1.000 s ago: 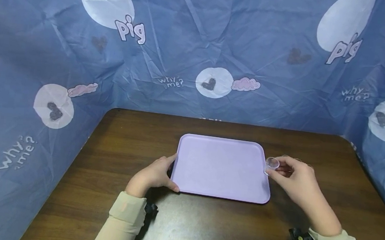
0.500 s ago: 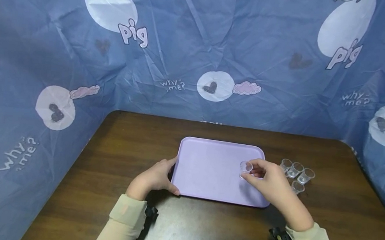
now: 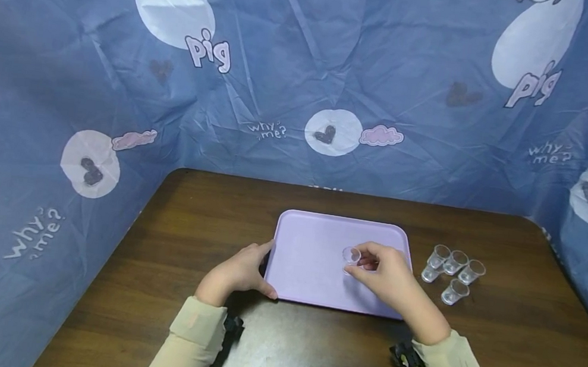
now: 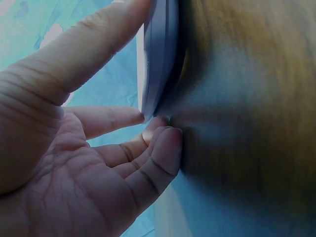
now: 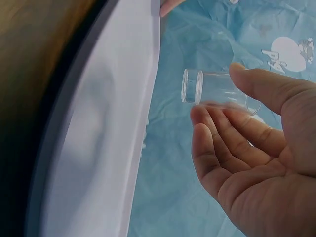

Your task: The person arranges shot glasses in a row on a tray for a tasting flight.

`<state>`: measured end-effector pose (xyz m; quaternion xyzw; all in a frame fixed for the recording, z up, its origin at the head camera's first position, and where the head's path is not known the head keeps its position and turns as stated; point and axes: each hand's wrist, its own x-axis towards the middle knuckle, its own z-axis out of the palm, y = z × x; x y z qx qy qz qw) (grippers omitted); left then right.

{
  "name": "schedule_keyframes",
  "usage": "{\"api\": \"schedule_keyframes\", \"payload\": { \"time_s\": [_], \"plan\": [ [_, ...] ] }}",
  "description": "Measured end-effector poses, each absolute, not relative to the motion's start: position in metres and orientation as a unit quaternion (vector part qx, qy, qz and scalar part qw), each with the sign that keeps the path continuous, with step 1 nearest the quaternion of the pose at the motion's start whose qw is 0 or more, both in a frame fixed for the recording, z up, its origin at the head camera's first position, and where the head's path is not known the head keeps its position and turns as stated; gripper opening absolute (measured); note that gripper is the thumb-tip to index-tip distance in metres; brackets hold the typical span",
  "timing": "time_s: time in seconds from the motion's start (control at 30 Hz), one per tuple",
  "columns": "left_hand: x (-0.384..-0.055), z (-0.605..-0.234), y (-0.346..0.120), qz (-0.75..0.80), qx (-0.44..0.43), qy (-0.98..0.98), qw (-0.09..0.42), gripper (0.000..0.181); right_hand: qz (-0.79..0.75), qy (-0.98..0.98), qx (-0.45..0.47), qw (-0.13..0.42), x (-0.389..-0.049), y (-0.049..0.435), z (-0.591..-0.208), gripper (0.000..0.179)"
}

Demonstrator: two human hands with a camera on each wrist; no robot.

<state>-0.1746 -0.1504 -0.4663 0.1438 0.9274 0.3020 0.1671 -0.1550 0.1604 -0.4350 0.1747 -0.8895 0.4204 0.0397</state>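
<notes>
A clear shot glass (image 3: 351, 255) is pinched upright between the thumb and fingers of my right hand (image 3: 384, 271), over the right half of the lilac tray (image 3: 307, 262). In the right wrist view, a gap separates the glass's thick base (image 5: 191, 86) from the tray. My left hand (image 3: 239, 270) rests at the tray's near left corner, thumb on the front edge and index finger along the left side. Its other fingers (image 4: 165, 148) lie loosely bent beside the rim in the left wrist view.
Several more clear shot glasses (image 3: 456, 263) stand in a cluster on the brown wooden table (image 3: 515, 326), right of the tray. A blue printed cloth (image 3: 284, 75) hangs behind the table and along both sides.
My right hand has carried the shot glass leftward from beyond the tray's right edge to over the tray. The glasses it covered now show. My left hand stays at the corner.
</notes>
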Motion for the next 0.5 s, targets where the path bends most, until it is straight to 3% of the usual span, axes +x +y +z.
{"api": "schedule_keyframes", "payload": {
  "time_s": [0.5],
  "plan": [
    [-0.175,-0.466,-0.15,0.303,0.141,0.928,0.164,0.121,0.474,-0.862,0.181,0.0,-0.166,0.121,-0.447,0.022]
  ]
}}
